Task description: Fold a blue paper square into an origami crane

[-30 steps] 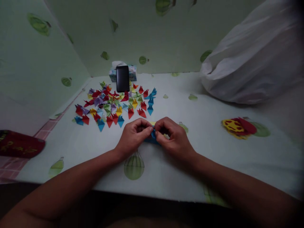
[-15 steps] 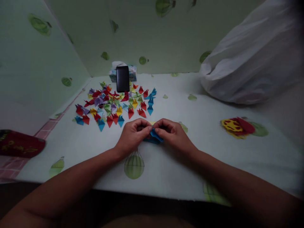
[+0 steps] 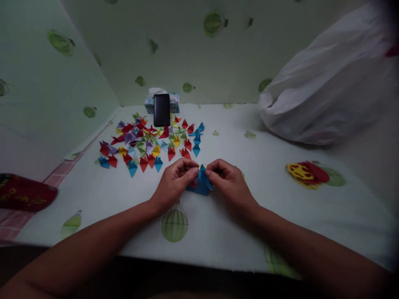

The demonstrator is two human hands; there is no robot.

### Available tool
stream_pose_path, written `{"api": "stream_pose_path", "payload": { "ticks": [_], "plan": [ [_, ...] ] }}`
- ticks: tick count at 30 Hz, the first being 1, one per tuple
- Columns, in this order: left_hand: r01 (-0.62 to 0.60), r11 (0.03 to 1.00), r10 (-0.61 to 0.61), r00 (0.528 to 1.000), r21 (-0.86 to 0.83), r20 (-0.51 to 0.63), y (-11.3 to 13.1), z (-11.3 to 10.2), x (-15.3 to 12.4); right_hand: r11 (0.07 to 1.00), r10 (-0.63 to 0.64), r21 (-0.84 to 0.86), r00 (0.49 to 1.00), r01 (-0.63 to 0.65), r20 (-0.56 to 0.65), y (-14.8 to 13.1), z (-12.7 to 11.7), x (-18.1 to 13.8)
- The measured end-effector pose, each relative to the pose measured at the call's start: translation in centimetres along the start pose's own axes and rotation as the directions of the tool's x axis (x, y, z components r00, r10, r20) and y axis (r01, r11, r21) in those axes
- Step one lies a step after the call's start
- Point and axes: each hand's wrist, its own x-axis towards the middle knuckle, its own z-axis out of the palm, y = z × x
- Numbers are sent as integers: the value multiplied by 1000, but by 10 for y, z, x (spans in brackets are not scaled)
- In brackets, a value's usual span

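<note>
Between my hands, low over the table, is a partly folded piece of blue origami paper (image 3: 203,181). My left hand (image 3: 177,179) pinches its left side between thumb and curled fingers. At its upper right edge my right hand (image 3: 229,181) has thumb and forefinger closed on the paper. A pointed blue flap stands up between the two thumbs. Under or behind it shows a sliver of yellow, partly hidden by the fingers. Beyond my left hand lie several small folded paper pieces (image 3: 150,160) in red, blue, yellow, purple and green.
A black phone (image 3: 161,110) leans on a tissue box (image 3: 149,104) at the back. On the right are a large white plastic bag (image 3: 311,99) and red and yellow cutouts (image 3: 307,174). A dark red packet (image 3: 28,193) lies at the left edge.
My thumbs have moved slightly apart, and more of the blue paper shows, with its flap now pointing up. The whole view has shifted a little as my head tilted.
</note>
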Motion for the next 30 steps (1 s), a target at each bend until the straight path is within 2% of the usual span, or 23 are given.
{"api": "stream_pose_path", "payload": {
  "ticks": [3,8,13,16,19,23,30],
  "plan": [
    [-41,997,41,999,60,7,-1,2,-1,997,-59,-57,998,57,-21,1,3,-2],
    [-163,937,181,983,310,-32,-2,3,-3,994,-86,-77,996,82,-38,4,8,-4],
    [-233,809,278,961,540,-3,0,2,-3,1000,-9,7,998,8,60,5,10,-5],
    [-262,768,287,956,584,52,2,2,-3,999,31,21,995,-33,94,3,9,-4],
    [-215,818,220,974,534,55,5,1,-4,1000,29,1,996,-29,82,2,7,-4],
    [-101,950,89,995,295,54,7,-2,-3,999,-21,-49,999,22,24,1,7,-4],
    [39,998,-43,995,44,91,2,-1,0,999,38,19,999,-38,10,3,7,-4]
  ]
}}
